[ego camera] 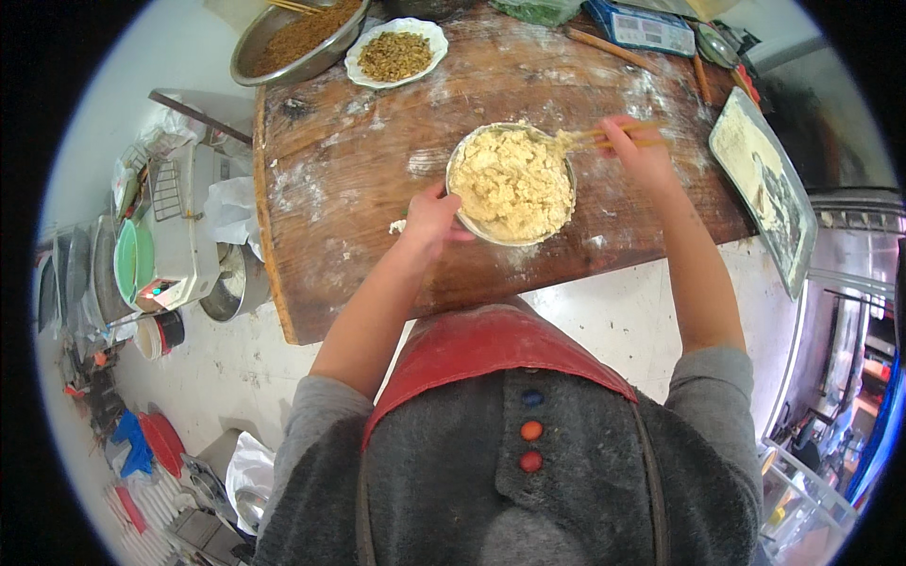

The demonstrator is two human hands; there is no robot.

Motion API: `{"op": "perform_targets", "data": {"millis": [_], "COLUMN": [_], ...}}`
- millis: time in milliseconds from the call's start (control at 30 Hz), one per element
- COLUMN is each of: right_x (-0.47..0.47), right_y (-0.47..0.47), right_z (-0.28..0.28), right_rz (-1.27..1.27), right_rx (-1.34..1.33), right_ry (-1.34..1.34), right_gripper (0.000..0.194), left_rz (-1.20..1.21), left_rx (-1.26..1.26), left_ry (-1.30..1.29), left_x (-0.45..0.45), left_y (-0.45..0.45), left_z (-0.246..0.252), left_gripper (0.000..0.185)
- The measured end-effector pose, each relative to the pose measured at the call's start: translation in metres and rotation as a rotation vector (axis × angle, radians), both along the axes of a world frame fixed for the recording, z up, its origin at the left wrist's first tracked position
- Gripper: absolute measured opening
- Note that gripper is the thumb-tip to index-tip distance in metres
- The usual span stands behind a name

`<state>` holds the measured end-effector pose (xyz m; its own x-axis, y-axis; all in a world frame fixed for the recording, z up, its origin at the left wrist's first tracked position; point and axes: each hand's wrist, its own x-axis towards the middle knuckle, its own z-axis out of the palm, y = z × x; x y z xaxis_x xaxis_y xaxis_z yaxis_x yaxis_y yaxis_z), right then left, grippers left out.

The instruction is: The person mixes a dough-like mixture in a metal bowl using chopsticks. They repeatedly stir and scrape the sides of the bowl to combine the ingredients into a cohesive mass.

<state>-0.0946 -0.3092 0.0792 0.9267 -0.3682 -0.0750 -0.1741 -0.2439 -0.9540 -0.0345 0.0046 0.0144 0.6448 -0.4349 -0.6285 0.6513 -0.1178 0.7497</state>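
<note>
On the wooden table [354, 205] stands a round bowl [473, 230] filled with a crumbly, pale yellow dough mixture [513, 184]. My left hand [432, 219] grips the bowl's left rim, thumb on the upper side. Held in my right hand [633, 152] is a pair of wooden chopsticks [584, 139], lying nearly level across the bowl's right edge. Clumps of the mixture cling to their tips. Some of the mixture reaches the rim, and its middle is heaped.
At the back left are a metal bowl [244, 53] of brown crumbly filling and a white scalloped plate [442, 49] of seeds. A scale [651, 35] and a rolling pin [612, 49] lie at the back right. A floury tray [800, 247] juts past the table's right edge.
</note>
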Motion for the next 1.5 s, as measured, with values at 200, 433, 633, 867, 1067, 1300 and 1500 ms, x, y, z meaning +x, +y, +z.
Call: {"op": "perform_targets", "data": {"millis": [200, 433, 633, 867, 1067, 1300, 1500], "right_x": [-0.093, -0.084, -0.042, -0.035, -0.076, -0.085, -0.055], "right_y": [0.058, 0.145, 0.144, 0.154, 0.162, 0.12, 0.091], "right_z": [-0.006, -0.005, 0.029, 0.009, 0.002, 0.046, 0.017], "right_rz": [-0.103, -0.339, -0.174, 0.266, 0.587, -0.046, -0.399], "right_rx": [-0.273, 0.156, -0.216, -1.01, -1.014, -0.133, -0.004], "right_ry": [-0.034, 0.088, 0.02, -0.354, -0.019, -0.003, 0.008], "right_gripper": [0.024, 0.026, 0.025, 0.012, 0.013, 0.026, 0.03], "left_rz": [0.07, 0.088, 0.031, 0.059, 0.089, 0.032, 0.029], "left_rx": [-0.065, -0.127, -0.145, -0.167, -0.137, -0.107, -0.099], "left_ry": [0.018, 0.069, 0.098, 0.119, 0.115, 0.072, 0.064], "left_x": [-0.004, -0.011, -0.007, -0.007, -0.008, -0.008, -0.008], "left_y": [-0.004, -0.005, 0.003, 0.003, 0.0, 0.001, 0.001], "left_z": [-0.001, -0.001, 0.0, -0.001, 0.001, 0.002, 0.0], "left_gripper": [0.04, 0.04, 0.039, 0.038, 0.037, 0.039, 0.039]}}
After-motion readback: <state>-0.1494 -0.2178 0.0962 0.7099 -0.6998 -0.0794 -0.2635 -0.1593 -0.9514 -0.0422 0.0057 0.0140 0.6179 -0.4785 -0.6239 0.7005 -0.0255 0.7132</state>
